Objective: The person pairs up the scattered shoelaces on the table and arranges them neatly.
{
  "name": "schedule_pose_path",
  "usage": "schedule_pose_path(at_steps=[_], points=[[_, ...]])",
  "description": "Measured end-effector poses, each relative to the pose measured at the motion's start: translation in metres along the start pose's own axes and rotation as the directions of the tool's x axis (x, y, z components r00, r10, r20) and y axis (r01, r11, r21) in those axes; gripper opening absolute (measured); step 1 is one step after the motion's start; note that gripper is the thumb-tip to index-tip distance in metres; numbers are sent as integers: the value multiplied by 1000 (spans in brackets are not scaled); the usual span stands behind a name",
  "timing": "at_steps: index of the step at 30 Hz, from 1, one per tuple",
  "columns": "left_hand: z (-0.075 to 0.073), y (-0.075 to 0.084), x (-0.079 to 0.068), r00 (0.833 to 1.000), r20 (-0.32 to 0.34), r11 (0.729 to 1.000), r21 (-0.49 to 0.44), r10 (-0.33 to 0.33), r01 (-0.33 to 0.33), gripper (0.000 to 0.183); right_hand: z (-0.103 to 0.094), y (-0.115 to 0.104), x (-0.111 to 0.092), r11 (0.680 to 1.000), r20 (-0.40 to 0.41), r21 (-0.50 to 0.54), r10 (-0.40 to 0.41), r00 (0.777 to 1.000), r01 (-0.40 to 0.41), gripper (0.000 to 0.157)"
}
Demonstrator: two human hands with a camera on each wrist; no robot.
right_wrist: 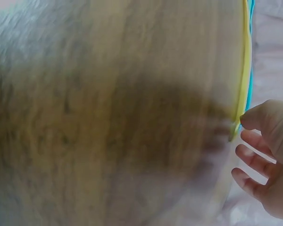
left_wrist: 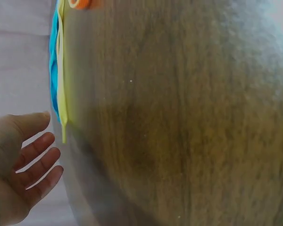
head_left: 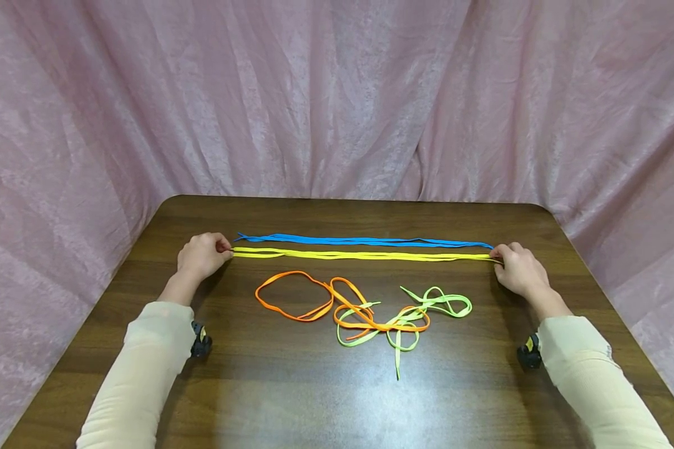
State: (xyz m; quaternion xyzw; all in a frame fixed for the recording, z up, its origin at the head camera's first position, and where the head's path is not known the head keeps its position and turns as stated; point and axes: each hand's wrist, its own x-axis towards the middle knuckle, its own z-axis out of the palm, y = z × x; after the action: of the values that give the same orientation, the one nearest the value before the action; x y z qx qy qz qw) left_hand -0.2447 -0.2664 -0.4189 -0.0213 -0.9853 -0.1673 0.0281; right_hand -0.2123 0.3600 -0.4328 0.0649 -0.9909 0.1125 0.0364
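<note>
All yellow lace strands (head_left: 365,255) left-to-right

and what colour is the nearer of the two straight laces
Yellow; the lace shows best in the head view.

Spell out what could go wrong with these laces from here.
The orange lace and the green lace overlap in loops, so pulling one could drag the other or tighten a tangle. The right hand is at the end of the yellow lace, close beside the end of the blue lace; a sideways move might disturb the blue one.
</note>
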Motion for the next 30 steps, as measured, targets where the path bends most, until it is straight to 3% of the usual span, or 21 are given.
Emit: schedule_pose_path(at_steps=[6, 12, 22, 30], points=[[-4, 10, -4, 997, 1, 997, 3, 77, -77, 15, -9, -17, 4, 997, 55, -34, -67, 996, 69, 37], [-7, 27, -10, 983, 31, 983, 5, 182, -182, 19, -11, -40, 8, 983, 35, -39, -178, 983, 180, 31], [-5, 58, -26, 933, 135, 942, 4, 332, -336, 33, -10, -90, 18, 932, 32, -62, -356, 934, 357, 28], [5, 71, -39, 876, 137, 882, 34, 462, -470, 40, -9, -131, 29, 892, 80, -39, -447, 891, 451, 34]])
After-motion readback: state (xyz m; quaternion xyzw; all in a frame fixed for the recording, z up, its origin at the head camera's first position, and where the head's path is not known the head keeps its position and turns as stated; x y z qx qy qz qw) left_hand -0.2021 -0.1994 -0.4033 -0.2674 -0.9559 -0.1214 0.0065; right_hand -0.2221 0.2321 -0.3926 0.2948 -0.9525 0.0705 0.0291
